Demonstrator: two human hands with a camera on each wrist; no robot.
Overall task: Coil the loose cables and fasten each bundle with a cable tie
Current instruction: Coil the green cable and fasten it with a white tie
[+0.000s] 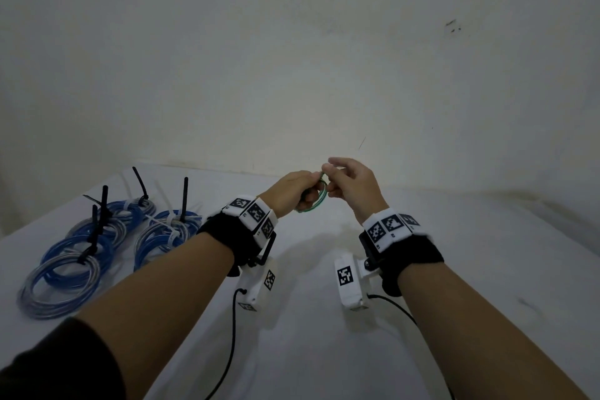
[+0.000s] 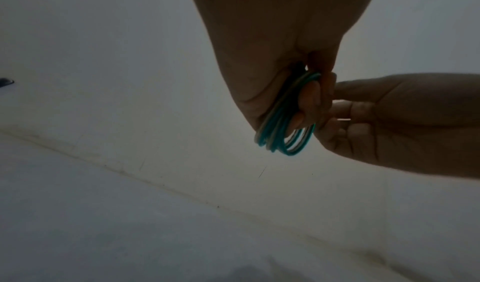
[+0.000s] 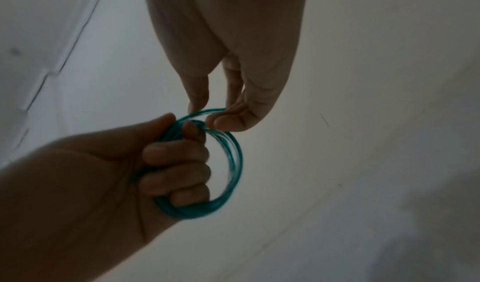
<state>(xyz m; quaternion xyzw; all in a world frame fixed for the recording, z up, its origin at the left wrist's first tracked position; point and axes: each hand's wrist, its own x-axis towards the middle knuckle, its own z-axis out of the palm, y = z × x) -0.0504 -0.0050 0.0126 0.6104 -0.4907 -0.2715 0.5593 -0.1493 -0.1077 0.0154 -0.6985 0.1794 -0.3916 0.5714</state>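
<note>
A small coil of green cable [image 1: 319, 201] [image 2: 283, 138] [image 3: 231, 163] hangs in the air above the white table [image 1: 324, 351], near its far edge. My left hand [image 1: 300, 187] [image 3: 176, 163] grips the coil with its fingers curled through the loops. My right hand [image 1: 344, 180] [image 3: 213, 113] pinches the top strand of the coil between thumb and forefinger. Several coiled blue and clear cable bundles [image 1: 81, 256] lie on the table at the left, each bound with a black cable tie [image 1: 97, 221] or a white cable tie [image 1: 165, 227].
A plain wall [image 1: 292, 58] rises right behind the table's far edge. Thin black leads [image 1: 232, 334] run from the wrist cameras across the table toward me.
</note>
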